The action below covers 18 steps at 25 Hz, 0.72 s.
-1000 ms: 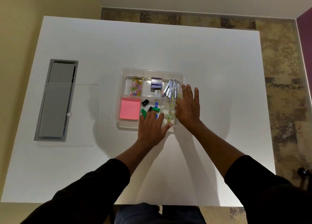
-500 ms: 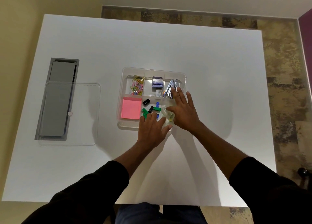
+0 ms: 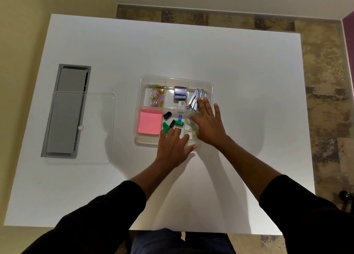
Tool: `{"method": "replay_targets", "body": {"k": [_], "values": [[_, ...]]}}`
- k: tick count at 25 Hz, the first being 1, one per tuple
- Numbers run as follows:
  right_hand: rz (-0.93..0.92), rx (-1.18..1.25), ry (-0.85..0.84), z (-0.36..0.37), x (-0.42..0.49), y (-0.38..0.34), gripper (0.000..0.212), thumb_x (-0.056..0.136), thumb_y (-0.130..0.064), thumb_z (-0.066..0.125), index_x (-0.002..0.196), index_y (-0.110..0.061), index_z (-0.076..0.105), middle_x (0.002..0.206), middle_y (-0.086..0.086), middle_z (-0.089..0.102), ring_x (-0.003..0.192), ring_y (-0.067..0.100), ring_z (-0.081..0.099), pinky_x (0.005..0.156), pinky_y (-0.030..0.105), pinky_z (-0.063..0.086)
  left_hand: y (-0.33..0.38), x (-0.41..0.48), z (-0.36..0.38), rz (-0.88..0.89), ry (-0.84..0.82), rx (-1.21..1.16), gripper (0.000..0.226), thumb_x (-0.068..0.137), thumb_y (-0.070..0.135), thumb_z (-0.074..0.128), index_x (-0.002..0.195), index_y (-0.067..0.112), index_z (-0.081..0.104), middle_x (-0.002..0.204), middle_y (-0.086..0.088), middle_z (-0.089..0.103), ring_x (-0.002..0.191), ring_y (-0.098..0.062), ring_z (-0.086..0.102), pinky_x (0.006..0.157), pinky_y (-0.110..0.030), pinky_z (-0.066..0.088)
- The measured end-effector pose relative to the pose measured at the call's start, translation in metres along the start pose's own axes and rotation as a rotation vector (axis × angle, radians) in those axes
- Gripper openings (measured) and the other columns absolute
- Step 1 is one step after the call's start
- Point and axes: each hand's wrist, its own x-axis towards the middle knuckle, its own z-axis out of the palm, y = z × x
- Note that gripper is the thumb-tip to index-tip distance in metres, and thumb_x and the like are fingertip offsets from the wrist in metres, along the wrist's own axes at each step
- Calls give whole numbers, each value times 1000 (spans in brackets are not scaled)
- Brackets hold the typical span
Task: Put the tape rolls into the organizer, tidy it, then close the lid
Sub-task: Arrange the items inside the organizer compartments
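The clear organizer (image 3: 142, 92) sits mid-table with its top uncovered. In its front right compartment lie clear tape rolls (image 3: 190, 120), partly hidden under my right hand (image 3: 209, 125). That hand lies flat over them, fingers spread and reaching up to the pens (image 3: 193, 100). My left hand (image 3: 172, 146) rests on the organizer's front rim, fingertips over the binder clips (image 3: 173, 122), holding nothing. The clear lid (image 3: 95, 131) lies flat on the table to the left, apart from both hands.
Pink sticky notes (image 3: 149, 123), coloured paper clips (image 3: 157, 99) and a purple staple box (image 3: 180, 93) fill other compartments. A grey cable hatch (image 3: 71, 81) is set in the table, partly under the lid. The table's front edge is close to my body.
My right hand has slid left from the organizer's right side onto the tape roll compartment. My left hand has barely moved.
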Motion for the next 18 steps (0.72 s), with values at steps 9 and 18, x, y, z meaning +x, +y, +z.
{"method": "replay_targets", "body": {"k": [9, 18], "values": [[68, 221, 52, -14, -6, 0, 50, 83, -18, 84, 130, -30, 73, 175, 17, 23, 165, 36, 11, 131, 62, 10, 2, 0, -3, -4, -5, -36, 70, 103, 75, 31, 149, 28, 56, 152, -16, 59, 145, -37, 52, 116, -56, 38], [160, 125, 228, -7, -35, 3, 10, 83, -31, 86, 87, -25, 79, 173, 19, 29, 162, 41, 20, 126, 69, 20, -2, 6, 1, -18, 27, -50, 89, 96, 86, 29, 165, 31, 35, 157, -15, 53, 142, -33, 50, 110, -49, 41]]}}
